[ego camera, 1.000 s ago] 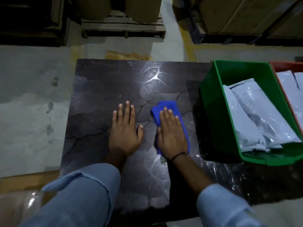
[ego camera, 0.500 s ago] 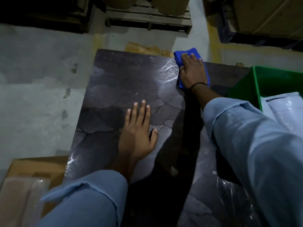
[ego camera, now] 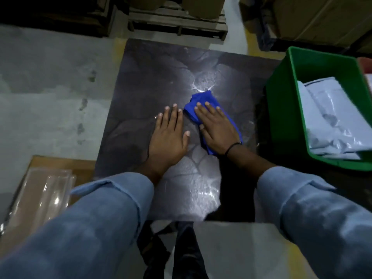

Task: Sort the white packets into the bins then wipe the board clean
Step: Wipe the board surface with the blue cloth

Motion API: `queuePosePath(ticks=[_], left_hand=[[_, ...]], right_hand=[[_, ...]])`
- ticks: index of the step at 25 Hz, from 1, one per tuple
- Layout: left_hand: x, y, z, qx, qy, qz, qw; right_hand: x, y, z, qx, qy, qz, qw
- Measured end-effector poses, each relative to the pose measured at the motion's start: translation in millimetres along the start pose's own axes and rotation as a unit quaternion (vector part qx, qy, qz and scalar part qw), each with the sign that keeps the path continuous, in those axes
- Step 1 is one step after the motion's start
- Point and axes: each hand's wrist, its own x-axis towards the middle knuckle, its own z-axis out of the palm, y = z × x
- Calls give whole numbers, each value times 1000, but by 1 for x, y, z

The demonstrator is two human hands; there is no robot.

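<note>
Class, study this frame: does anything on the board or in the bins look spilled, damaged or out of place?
Nothing stands out. The white packets lie inside the green bin, none left on the board. The right hand presses the blue cloth flat; the left hand rests flat beside it.

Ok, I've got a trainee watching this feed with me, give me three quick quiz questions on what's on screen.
1. True or false: the left hand holds the cloth.
2. Which bin holds the white packets in plain view? A) green bin B) blue bin C) none
3. Fill in: the right hand presses the cloth flat on the ____.

Key
1. False: the left hand lies flat and bare on the board; the cloth is under the right hand.
2. A
3. board
</note>
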Motion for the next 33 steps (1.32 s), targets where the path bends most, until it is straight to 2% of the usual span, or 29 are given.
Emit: queuePosePath(ticks=[5, 7, 10, 13, 18, 23, 27, 30, 33], left_hand=[[-113, -53, -9, -15, 7, -31, 999], [-120, -72, -15, -15, -3, -26, 1000], [-108, -75, -19, 0, -12, -28, 1000], [-98, -73, -15, -5, -6, -54, 999], [-101, -75, -14, -24, 38, -41, 998], [-100, -74, -18, -20, 9, -60, 998], [-100, -80, -17, -30, 7, -54, 998], [-99, -78, -18, -15, -4, -59, 998], [-99, -73, -20, -24, -6, -61, 998]], right_hand=[[-151, -73, -1, 5, -55, -92, 994], [-185, -89, -4, 13, -80, -118, 990], [-190, -99, -9, 15, -104, -140, 985], [-153, -97, -5, 12, -88, -155, 984], [-15, -75, 8, 6, -9, -91, 996], [160, -18, 9, -9, -13, -45, 999], [272, 0, 2, -7, -18, 1, 1000], [287, 2, 5, -13, -14, 0, 1000], [245, -16, 8, -13, -14, -32, 999]])
